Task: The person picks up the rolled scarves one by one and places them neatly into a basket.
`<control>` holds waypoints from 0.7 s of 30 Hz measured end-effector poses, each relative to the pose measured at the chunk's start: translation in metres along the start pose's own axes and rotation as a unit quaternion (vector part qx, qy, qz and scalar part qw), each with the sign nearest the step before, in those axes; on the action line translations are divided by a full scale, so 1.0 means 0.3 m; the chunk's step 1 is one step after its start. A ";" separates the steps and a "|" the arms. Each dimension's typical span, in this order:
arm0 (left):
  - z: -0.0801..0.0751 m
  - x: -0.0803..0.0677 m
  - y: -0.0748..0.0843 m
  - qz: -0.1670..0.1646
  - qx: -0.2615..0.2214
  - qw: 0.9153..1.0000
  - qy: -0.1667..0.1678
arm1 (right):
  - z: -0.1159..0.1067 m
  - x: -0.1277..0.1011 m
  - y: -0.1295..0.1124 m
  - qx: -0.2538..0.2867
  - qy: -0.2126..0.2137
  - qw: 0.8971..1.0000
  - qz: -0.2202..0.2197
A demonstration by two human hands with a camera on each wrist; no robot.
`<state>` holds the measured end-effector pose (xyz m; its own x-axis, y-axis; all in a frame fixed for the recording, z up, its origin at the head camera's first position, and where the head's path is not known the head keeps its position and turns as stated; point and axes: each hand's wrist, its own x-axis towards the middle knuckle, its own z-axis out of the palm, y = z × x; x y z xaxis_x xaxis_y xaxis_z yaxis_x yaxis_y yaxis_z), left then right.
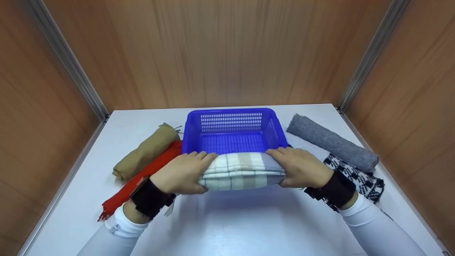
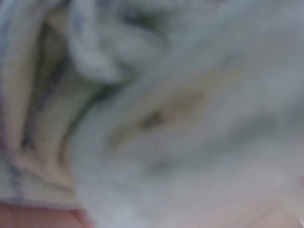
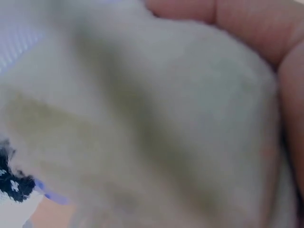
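Plaid fabric: a folded cream, beige and grey checked wool scarf (image 1: 241,171), held level between both hands at the near rim of the basket, its far edge over that rim.
Left hand (image 1: 183,174): clamped on the scarf's left end, fingers curled over the top, thumb side under; black wrist strap and white sleeve behind it.
Right hand (image 1: 302,168): clamped on the scarf's right end in the same way, fingers wrapped over the top edge.
Left wrist view: blurred folds of the checked scarf (image 2: 156,118) fill the frame; nothing finer can be told.
Right wrist view: pale cloth of the scarf (image 3: 142,128) pressed against the fingers (image 3: 247,23); a scrap of black-and-white knit at the lower left.
Basket: a blue perforated plastic rectangular basket (image 1: 233,124), standing on the white tabletop (image 1: 231,220), just beyond the hands.
Left of basket: a rolled olive-tan scarf (image 1: 145,153) and a rolled red fringed scarf (image 1: 142,177), side by side, touching.
Right of basket: a rolled grey felt scarf (image 1: 332,142); nearer, a black-and-white patterned knit scarf (image 1: 355,176), close to the right wrist.
Surround: wood-grain panel walls (image 1: 227,49) on three sides.
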<state>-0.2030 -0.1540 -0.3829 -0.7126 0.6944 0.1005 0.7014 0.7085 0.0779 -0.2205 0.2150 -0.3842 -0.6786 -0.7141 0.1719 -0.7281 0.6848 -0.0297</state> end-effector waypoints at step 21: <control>-0.034 0.020 -0.007 -0.020 -0.001 1.000 -0.012 | -0.024 0.026 0.015 0.005 -0.002 1.000 0.006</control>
<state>-0.2085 -0.1527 -0.3724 -0.7406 0.6679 0.0735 0.6719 0.7359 0.0835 -0.2284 0.2136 -0.3759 -0.6880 -0.7063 0.1666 -0.7206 0.6922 -0.0414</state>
